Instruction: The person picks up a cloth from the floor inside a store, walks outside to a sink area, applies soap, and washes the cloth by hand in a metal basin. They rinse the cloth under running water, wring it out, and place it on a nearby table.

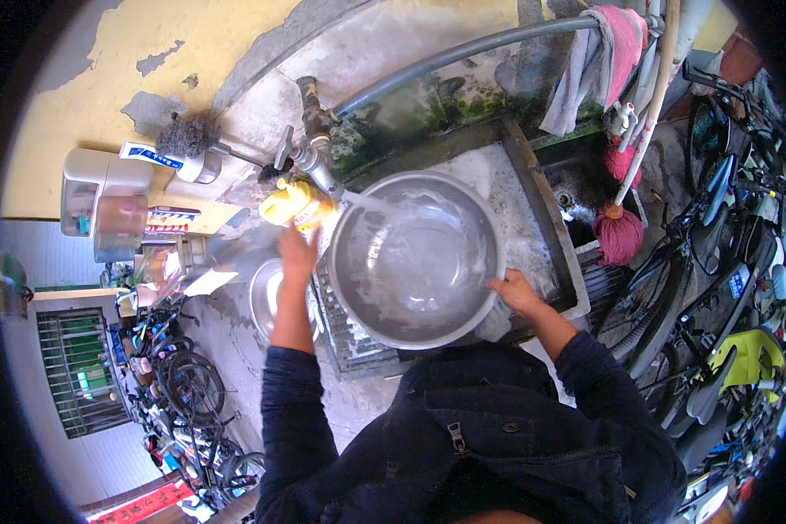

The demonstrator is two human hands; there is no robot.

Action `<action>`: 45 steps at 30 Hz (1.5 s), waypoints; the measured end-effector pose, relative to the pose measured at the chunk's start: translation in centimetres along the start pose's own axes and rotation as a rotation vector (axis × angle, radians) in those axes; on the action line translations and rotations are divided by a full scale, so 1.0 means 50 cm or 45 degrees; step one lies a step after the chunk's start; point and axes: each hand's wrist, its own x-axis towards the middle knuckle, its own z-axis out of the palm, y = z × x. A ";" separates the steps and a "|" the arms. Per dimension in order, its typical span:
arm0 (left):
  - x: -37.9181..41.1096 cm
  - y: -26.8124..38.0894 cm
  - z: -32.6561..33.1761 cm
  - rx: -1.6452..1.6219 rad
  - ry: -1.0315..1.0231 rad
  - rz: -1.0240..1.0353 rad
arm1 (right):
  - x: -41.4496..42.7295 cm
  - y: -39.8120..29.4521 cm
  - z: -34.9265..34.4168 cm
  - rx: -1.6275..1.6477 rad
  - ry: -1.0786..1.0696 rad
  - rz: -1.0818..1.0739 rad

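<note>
A large metal basin [426,262] rests over the concrete sink [550,229], tap water running into it from the metal tap [314,167]. My right hand [514,291] grips the basin's right rim, thumb on top. At the basin's left, my left hand [298,252] is raised against the lower part of a yellow plastic bottle [298,204] beside the tap; blur hides whether its fingers hold the bottle. A smaller metal bowl [262,298] lies partly behind my left forearm.
Pink string mops [617,236] hang at the second sink basin on the right. Towels [593,65] drape over the grey pipe [465,62]. A scouring brush [187,137] and toothpaste tube [150,156] sit at upper left. Bicycles [193,386] stand left and right.
</note>
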 end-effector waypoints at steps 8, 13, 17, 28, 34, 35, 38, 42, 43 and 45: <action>-0.019 0.146 0.251 -0.313 -0.283 -0.321 | 0.055 -0.098 -0.040 -0.272 0.333 -0.211; -0.074 0.219 0.397 -0.307 -0.385 -0.013 | -0.078 -0.145 -0.138 -0.603 0.400 -0.112; -0.192 0.160 0.322 -0.397 -0.625 -0.121 | -0.118 -0.109 -0.103 -0.617 0.312 -0.017; 0.026 0.166 0.258 -0.345 -0.238 -0.124 | 0.044 0.055 -0.086 0.457 0.270 0.326; -0.093 0.079 0.280 -0.611 -0.236 -0.250 | 0.015 0.047 -0.041 -0.098 0.338 0.053; -0.098 0.061 0.275 -0.634 -0.232 -0.290 | 0.013 0.005 -0.020 -0.291 0.372 0.040; -0.036 0.041 0.299 -0.631 -0.153 -0.211 | 0.084 0.019 -0.047 -0.284 0.367 -0.274; 0.015 0.127 0.366 -0.393 -0.047 -0.002 | 0.091 -0.054 -0.115 -0.384 0.462 -0.272; 0.006 0.136 0.394 -0.381 -0.101 -0.030 | 0.053 -0.111 -0.104 -0.430 0.474 -0.164; -0.011 0.130 0.454 -0.224 -0.163 0.071 | 0.032 -0.070 -0.133 -0.292 0.413 -0.058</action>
